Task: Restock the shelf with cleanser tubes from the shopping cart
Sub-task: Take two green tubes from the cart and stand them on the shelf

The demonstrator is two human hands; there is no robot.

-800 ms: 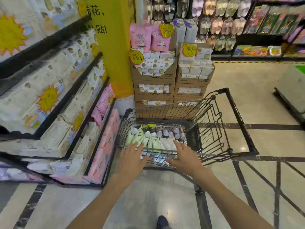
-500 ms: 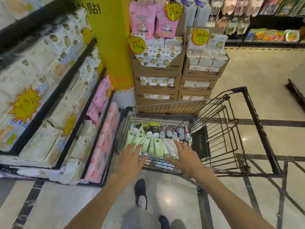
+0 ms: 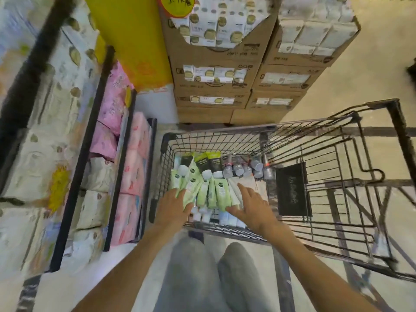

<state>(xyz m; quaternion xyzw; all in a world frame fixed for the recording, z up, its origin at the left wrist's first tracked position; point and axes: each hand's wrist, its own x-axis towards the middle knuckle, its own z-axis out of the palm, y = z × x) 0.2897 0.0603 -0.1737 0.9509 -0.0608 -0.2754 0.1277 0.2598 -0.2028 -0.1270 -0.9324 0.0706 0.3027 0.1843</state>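
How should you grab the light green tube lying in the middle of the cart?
Probably pinch the light green tube across its flat body, coming straight down from above. It lies flat among the other tubes, so its sides are crowded. The right hand is nearest, fingers spread just beside it.

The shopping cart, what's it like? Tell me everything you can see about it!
The shopping cart is a black wire basket that looks like metal, standing on the shiny floor beside the shelf and in front of stacked cardboard boxes. Its near end holds a heap of green cleanser tubes and some grey-capped tubes behind them. A dark panel hangs inside. The left hand and right hand reach in, fingers spread on the tubes.
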